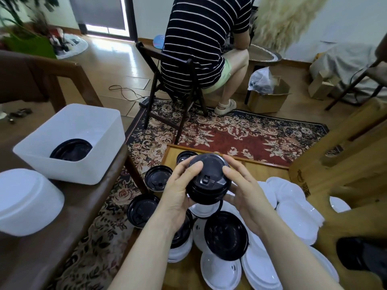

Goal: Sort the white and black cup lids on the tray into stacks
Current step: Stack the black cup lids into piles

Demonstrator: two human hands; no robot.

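Observation:
Both hands hold a short stack of black lids (209, 181) above the wooden tray (259, 164). My left hand (180, 185) grips its left side with the thumb on top. My right hand (245, 191) curls round its right side. Loose black lids lie below: one (158, 178) at the tray's left edge, another (142, 210) nearer me, and one (226, 234) tilted on the white pile. White lids (293, 210) spread across the tray's right and near part. A small black lid (185, 156) sits at the tray's far corner.
A white bin (98, 130) on the brown table at left holds black lids (71, 150). A white bowl (27, 201) stands upside down nearer me. A person sits on a folding chair (180, 84) on the patterned rug. Wooden furniture (345, 155) rises at right.

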